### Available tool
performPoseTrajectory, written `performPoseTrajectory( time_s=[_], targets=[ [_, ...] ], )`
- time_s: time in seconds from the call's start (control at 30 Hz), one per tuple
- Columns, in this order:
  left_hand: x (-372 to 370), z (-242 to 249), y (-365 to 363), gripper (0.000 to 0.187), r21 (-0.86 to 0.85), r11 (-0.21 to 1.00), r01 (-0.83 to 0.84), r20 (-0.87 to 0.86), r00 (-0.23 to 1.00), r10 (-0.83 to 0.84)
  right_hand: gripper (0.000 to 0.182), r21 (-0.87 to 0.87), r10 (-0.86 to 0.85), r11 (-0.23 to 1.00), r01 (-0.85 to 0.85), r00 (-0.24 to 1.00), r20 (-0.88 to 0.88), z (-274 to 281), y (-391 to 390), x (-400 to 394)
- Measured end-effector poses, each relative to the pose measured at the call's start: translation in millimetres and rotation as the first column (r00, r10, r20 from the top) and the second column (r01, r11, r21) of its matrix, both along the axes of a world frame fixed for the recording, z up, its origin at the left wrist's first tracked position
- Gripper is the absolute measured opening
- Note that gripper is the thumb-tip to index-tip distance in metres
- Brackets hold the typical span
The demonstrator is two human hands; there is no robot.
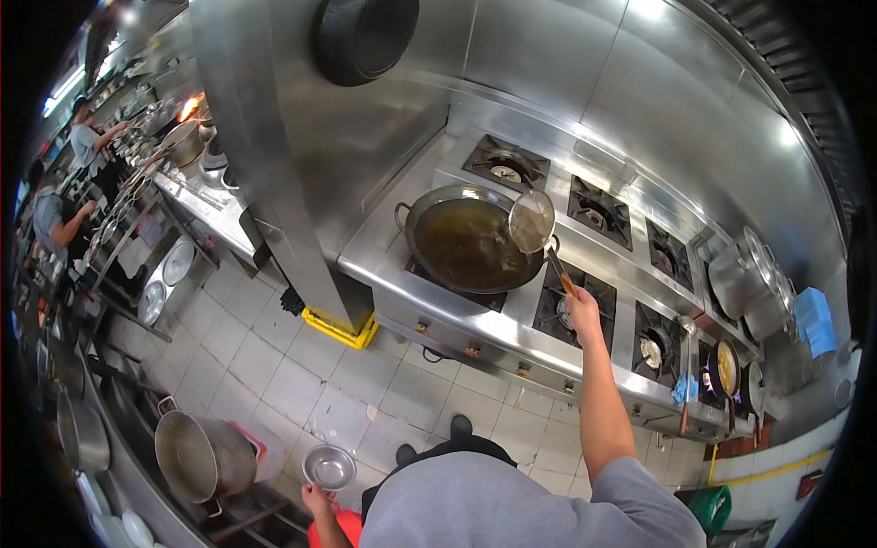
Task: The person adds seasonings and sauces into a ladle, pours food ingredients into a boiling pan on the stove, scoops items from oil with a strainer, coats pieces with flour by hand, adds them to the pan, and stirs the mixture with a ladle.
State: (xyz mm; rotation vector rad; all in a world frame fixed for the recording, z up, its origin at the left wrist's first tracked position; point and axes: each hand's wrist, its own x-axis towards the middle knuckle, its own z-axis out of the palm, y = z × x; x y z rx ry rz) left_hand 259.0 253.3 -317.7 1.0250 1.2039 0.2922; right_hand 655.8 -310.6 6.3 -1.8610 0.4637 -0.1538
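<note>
My right hand [582,309] is closed around the wooden handle of a round mesh strainer [532,221]. The strainer is tilted over the right rim of a large wok [470,233], which holds dark brownish liquid and sits on the stove's front left burner. Low at my left side, my left hand [317,498] is beside the rim of a metal bowl [330,468]; its fingers look curled, but whether they grip anything is too small to tell. A red object [345,527] shows just below that hand.
Several burners line the steel stove [438,320]. At its right stand large pots [740,274], a ladle [687,365] and a small pan [726,367]. A big pot [196,457] is at lower left, a yellow tray [338,329] by the pillar. Two people work at far left.
</note>
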Motion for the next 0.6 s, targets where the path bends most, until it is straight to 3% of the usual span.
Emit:
performPoseTrajectory(
  time_s=[0.3, 0.5, 0.6],
  targets=[
    [-6, -1, -1, 0.017, 0.005, 0.998, -0.055, -0.002, 0.999, 0.055, 0.027, -0.050, -0.016, 0.999, 0.013, 0.998, -0.052, -4, 6, 3],
    [-6, 8, -6, 0.017, 0.000, 1.000, -0.030, -0.066, 0.997, 0.030, 0.027, 0.016, -0.013, 1.000, 0.014, 0.997, -0.076, -5, 3, 4],
    [-7, -6, -5, 0.017, 0.011, 0.998, -0.061, 0.007, 0.998, 0.061, 0.027, 0.003, -0.002, 1.000, 0.002, 0.995, -0.097, -4, 4, 2]
  ],
)
